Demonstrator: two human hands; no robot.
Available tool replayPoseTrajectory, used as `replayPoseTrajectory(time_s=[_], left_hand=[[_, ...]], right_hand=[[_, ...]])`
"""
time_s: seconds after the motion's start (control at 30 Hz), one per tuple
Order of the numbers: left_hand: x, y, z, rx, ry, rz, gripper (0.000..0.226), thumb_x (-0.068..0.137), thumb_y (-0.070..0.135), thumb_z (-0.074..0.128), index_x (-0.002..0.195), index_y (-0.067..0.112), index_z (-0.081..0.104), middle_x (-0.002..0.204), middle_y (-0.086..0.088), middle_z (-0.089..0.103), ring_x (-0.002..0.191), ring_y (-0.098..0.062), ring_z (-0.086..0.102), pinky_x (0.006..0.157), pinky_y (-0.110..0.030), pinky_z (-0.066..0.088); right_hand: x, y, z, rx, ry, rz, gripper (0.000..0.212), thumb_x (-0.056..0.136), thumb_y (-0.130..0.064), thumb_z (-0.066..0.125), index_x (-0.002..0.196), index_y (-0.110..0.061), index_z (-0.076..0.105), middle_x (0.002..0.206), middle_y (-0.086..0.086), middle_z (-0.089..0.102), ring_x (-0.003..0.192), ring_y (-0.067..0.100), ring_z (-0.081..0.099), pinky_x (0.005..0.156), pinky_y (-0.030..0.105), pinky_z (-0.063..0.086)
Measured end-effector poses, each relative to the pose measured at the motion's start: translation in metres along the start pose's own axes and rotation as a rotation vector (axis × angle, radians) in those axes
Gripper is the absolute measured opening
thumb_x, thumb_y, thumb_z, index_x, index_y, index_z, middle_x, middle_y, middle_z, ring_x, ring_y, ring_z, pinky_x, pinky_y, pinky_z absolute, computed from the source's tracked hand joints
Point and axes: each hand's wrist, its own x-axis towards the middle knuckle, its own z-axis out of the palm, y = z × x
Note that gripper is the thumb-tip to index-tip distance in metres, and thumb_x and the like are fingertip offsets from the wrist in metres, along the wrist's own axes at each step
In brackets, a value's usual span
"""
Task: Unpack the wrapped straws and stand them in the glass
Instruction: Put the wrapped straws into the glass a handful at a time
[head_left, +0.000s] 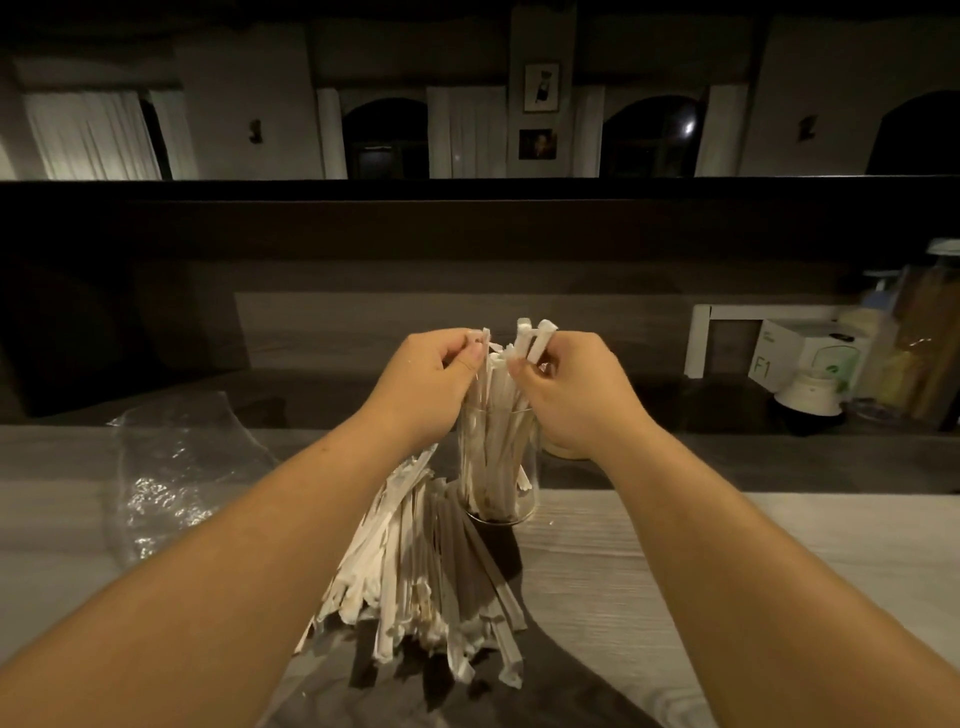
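Straws (496, 447) stand nearly upright in the glass (497, 467), their long axes running from its base up and slightly outward, the upper ends fanning above the rim to meet both hands. Left hand (431, 379) sits at the upper left of the bunch, thumb and fingers pinching the tip of a wrapped straw; right hand (571, 389) sits at the upper right, fingers curled round a few straw ends that jut above its knuckles. Both hands are level with one another and directly above the mouth of the glass — neither is clearly nearer, so the coming move turns on the vertical line from the pinched ends down into the glass. Whether the hands are tearing a wrapper apart or merely settling the bunch cannot be told from this view. Pile (431, 571) of long white pieces — straws or spent wrappers, not distinguishable here — lies flat on the table (727, 545), just in front of the glass and touching its base, with long axes pointing toward the person. Clear plastic bag (171, 467) lies crumpled on the table to the left, well apart from the glass. Judged from the full glass, the task appears well advanced.
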Motion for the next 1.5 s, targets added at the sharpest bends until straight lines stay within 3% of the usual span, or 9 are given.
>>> replayPoseTrajectory(time_s=[0.1, 0.17, 0.33, 0.5, 0.63, 0.93, 1.13, 1.4, 1.5], left_hand=[[-0.002, 0.0, 0.0, -0.035, 0.003, 0.01, 0.036, 0.106, 0.022, 0.046, 0.141, 0.022, 0.055, 0.13, 0.002, 0.065, 0.12, -0.011, 0.059, 0.101, -0.022, 0.047], [-0.002, 0.001, 0.0, -0.053, 0.002, 0.017, 0.041, 0.106, 0.021, 0.047, 0.146, 0.025, 0.049, 0.133, 0.01, 0.059, 0.122, -0.003, 0.055, 0.096, -0.011, 0.043], [-0.004, -0.002, 0.002, -0.002, -0.037, 0.042, 0.032, 0.105, 0.022, 0.05, 0.134, 0.025, 0.063, 0.122, 0.014, 0.068, 0.115, 0.0, 0.06, 0.103, -0.027, 0.049], [-0.008, -0.009, -0.001, 0.018, -0.137, 0.037, 0.039, 0.108, 0.024, 0.041, 0.145, 0.024, 0.051, 0.141, 0.009, 0.059, 0.131, -0.002, 0.049, 0.109, -0.021, 0.039], [-0.008, -0.009, -0.008, 0.133, -0.005, 0.006, 0.044, 0.107, 0.03, 0.042, 0.15, 0.021, 0.045, 0.15, 0.005, 0.051, 0.14, -0.01, 0.043, 0.117, -0.034, 0.035], [-0.046, 0.002, -0.038, 0.251, 0.085, -0.04, 0.038, 0.105, 0.031, 0.046, 0.138, 0.018, 0.058, 0.13, 0.003, 0.063, 0.12, -0.012, 0.055, 0.098, -0.027, 0.042], [-0.08, -0.004, -0.058, 0.248, 0.091, -0.126, 0.022, 0.102, 0.03, 0.05, 0.116, 0.024, 0.066, 0.096, 0.012, 0.066, 0.09, -0.006, 0.062, 0.083, -0.032, 0.054], [-0.108, -0.029, -0.063, 0.306, 0.004, -0.268, 0.014, 0.099, 0.03, 0.054, 0.1, 0.027, 0.067, 0.088, 0.007, 0.069, 0.084, -0.012, 0.065, 0.08, -0.038, 0.057], [-0.106, -0.039, -0.06, 0.314, -0.004, -0.318, 0.022, 0.097, 0.032, 0.056, 0.115, 0.023, 0.066, 0.106, 0.004, 0.068, 0.095, -0.015, 0.063, 0.085, -0.035, 0.054]], right_hand=[[0.004, -0.006, -0.001, 0.03, 0.063, -0.032, 0.009, 0.102, -0.033, 0.056, 0.109, -0.028, 0.058, 0.092, -0.014, 0.06, 0.076, 0.003, 0.058, 0.063, 0.016, 0.041], [0.008, -0.008, 0.0, 0.011, 0.109, -0.071, 0.024, 0.103, -0.03, 0.055, 0.126, -0.027, 0.059, 0.111, -0.011, 0.061, 0.086, 0.003, 0.058, 0.068, 0.015, 0.042], [0.009, -0.005, 0.007, -0.268, -0.074, -0.111, 0.027, 0.106, -0.026, 0.046, 0.128, -0.024, 0.063, 0.112, -0.005, 0.063, 0.09, 0.006, 0.059, 0.074, 0.019, 0.045], [-0.002, 0.0, 0.012, -0.191, -0.194, -0.122, 0.044, 0.109, -0.025, 0.041, 0.152, -0.021, 0.043, 0.149, -0.003, 0.052, 0.134, 0.012, 0.049, 0.111, 0.027, 0.037], [-0.007, -0.007, 0.006, -0.089, -0.129, -0.097, 0.05, 0.108, -0.021, 0.042, 0.157, -0.026, 0.032, 0.159, -0.005, 0.04, 0.143, 0.011, 0.039, 0.108, 0.021, 0.03], [-0.036, -0.027, 0.005, -0.149, 0.027, -0.102, 0.044, 0.103, -0.026, 0.055, 0.147, -0.026, 0.046, 0.15, -0.004, 0.045, 0.13, 0.017, 0.051, 0.1, 0.028, 0.042], [-0.064, -0.046, 0.023, -0.134, 0.068, -0.13, 0.027, 0.099, -0.025, 0.061, 0.125, -0.025, 0.058, 0.122, -0.003, 0.051, 0.108, 0.015, 0.054, 0.087, 0.026, 0.047], [-0.09, -0.043, 0.053, -0.08, -0.041, -0.004, 0.023, 0.097, -0.026, 0.063, 0.119, -0.022, 0.059, 0.092, -0.012, 0.058, 0.086, 0.008, 0.059, 0.083, 0.031, 0.054], [-0.088, -0.039, 0.063, -0.101, -0.076, 0.013, 0.023, 0.094, -0.027, 0.064, 0.116, -0.021, 0.062, 0.088, -0.01, 0.064, 0.083, 0.009, 0.063, 0.083, 0.038, 0.058]])
